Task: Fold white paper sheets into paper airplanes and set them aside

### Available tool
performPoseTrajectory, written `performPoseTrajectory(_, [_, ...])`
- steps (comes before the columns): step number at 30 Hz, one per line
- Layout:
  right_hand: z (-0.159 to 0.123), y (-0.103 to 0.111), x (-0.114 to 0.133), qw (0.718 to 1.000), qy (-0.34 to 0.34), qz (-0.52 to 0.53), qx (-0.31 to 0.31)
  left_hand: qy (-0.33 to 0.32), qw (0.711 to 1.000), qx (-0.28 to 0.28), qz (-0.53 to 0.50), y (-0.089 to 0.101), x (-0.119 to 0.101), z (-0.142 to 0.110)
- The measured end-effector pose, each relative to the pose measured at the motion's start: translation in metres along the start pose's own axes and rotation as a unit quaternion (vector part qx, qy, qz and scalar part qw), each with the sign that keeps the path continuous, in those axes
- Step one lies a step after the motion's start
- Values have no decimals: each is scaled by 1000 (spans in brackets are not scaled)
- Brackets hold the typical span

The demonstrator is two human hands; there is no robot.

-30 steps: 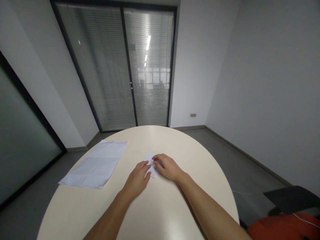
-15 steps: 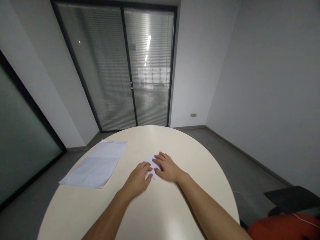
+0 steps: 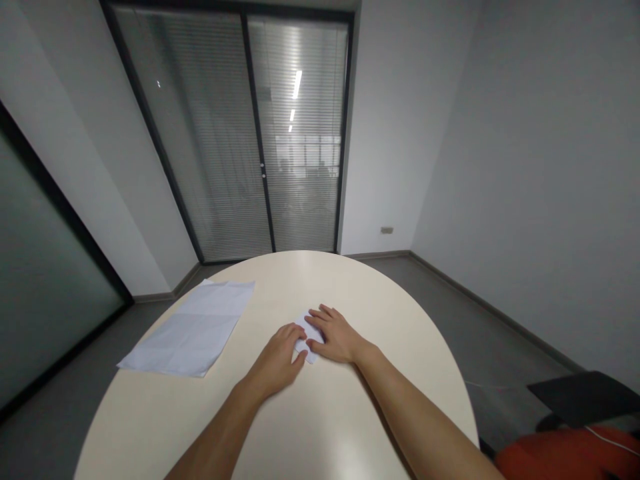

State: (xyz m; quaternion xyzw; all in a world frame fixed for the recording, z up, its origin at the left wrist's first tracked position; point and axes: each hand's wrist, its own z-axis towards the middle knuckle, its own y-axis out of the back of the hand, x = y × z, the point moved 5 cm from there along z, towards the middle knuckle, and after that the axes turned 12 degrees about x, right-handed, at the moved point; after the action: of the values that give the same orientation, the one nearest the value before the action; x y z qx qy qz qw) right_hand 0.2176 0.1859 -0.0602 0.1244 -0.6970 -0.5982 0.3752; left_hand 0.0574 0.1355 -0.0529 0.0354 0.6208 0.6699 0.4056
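Small piece of white paper (image 3: 311, 333), between two bare hands, on a round, cream-coloured surface (image 3: 390, 307).
Placed well in from the far edge; visible strip runs lengthwise away from the person, near end slanting slightly right, outline partly covered. Right hand (image 3: 339, 338): fingers spread over the paper's right side, not clenched. Left hand (image 3: 275, 360): thumb and fingertips bent at its left side; pinching or merely resting, cannot tell. Neither hand clearly nearer. Also listed: large, creased white paper sheets (image 3: 193, 330), flat along the surface's left edge.
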Motion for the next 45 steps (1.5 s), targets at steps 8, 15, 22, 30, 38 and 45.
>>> performPoseTrajectory(8, [0,0,1,1000,-4,-2,0,11,999,7,48,-10,13,-3])
performPoseTrajectory(15, [-1,4,1,1000,14,-9,-17,9,999,0,52,-11,13,-2])
performPoseTrajectory(22, [0,3,0,999,30,-11,-20,19,998,10,55,-9,12,-1])
performPoseTrajectory(30, [-1,7,4,997,58,-19,-39,29,999,5,38,-9,15,1])
performPoseTrajectory(38, [0,12,5,994,78,-31,-74,40,999,13,30,-8,16,0])
performPoseTrajectory(45, [1,15,0,993,57,-35,-97,60,998,13,31,-7,14,2])
